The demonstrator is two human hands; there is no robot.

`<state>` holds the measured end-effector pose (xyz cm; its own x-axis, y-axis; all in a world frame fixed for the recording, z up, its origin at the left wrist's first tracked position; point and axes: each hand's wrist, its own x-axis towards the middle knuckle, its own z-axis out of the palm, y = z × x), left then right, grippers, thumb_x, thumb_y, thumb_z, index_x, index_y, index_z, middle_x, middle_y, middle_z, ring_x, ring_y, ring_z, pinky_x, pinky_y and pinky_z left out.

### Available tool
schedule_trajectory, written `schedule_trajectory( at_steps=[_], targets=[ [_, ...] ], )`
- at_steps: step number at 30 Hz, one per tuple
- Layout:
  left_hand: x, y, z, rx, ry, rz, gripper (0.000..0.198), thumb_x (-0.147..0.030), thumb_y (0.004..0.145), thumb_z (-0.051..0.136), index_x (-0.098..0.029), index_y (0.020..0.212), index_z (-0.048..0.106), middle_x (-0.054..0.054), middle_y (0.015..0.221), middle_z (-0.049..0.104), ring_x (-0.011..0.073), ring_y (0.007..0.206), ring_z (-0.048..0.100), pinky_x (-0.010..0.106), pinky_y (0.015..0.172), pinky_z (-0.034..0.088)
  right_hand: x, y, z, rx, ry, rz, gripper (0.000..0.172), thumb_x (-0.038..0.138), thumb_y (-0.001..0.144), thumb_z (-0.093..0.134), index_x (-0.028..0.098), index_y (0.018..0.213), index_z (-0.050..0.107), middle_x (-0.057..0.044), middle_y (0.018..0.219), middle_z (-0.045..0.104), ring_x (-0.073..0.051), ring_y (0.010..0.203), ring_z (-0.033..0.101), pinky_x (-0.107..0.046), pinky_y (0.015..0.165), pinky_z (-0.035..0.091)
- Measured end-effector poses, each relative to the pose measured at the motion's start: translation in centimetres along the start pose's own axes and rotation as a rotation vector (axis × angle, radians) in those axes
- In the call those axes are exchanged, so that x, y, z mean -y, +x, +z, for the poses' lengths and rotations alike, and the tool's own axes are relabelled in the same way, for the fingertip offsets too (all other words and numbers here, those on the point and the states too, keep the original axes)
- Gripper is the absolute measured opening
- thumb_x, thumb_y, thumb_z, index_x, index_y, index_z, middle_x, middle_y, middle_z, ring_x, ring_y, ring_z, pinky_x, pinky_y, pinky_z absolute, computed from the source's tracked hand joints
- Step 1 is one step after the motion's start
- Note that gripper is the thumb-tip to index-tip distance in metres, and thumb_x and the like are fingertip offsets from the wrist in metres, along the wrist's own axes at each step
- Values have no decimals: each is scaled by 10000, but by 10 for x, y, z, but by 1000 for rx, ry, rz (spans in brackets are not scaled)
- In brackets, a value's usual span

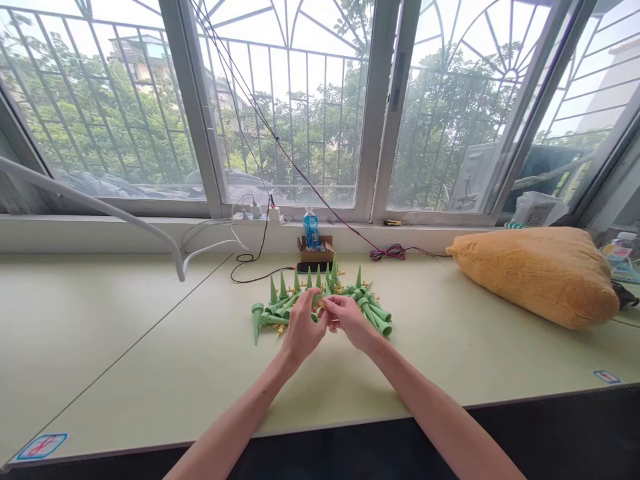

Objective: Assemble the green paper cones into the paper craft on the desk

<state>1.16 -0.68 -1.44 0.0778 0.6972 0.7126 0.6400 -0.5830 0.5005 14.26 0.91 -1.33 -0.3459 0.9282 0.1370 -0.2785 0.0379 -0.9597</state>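
"Before the grip is checked, what lies where, from left to right?"

"Left of the left hand lies a capped green spike [257, 320]; small yellow pieces [280, 331] sit beside the heel of the hand. The left hand [304, 325] is mostly closed, its thumb and fingers curled around a green part [316, 299]. The right hand [347, 319] is just beside it, thumb and forefinger pinching a small yellow part [321, 303]. Right of that hand are loose green cones [375, 317]; well apart, further right, an orange cushion [535, 277]."

"How is the handling best done?"

"Steady the green part with the left hand. Align the yellow part by fingertip, using light, even pressure. Keep knuckles clear of the upright cones [273, 291] beyond the left hand, which could topple."

"What cannot be confirmed?"

"The left fingers cover much of the green part. Between the hands, contact between the two parts cannot be verified. The right hand's remaining fingers are partly hidden. Both forearms are cut off below."
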Motion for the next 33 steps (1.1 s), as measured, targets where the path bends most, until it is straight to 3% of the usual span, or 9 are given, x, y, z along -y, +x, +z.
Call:
schedule_trajectory(
  at_steps=[7,22,33],
  targets=[
    [1,0,1,15,-3,-1,311,-181,814,548,-209,1118,491,50,976,619,128,690,569,257,625,474,4,-3,4,-26,-89,-16,282,415,743,674,143,728,600,-4,614,599,-67,429,435,-232,436,343],
    [7,-2,4,100,-5,21,384,-125,819,491,-209,1193,474,92,1085,602,166,814,622,288,684,517,-6,3,2,-113,-239,-105,193,337,752,605,158,681,590,11,521,563,-73,394,410,-218,393,312],
    [10,-3,5,132,29,23,448,-119,804,500,-200,1243,465,98,1064,612,179,812,618,315,688,519,-4,-1,3,-145,-455,-235,202,302,774,550,171,621,548,7,544,558,-108,466,480,-233,465,370]
  ],
)
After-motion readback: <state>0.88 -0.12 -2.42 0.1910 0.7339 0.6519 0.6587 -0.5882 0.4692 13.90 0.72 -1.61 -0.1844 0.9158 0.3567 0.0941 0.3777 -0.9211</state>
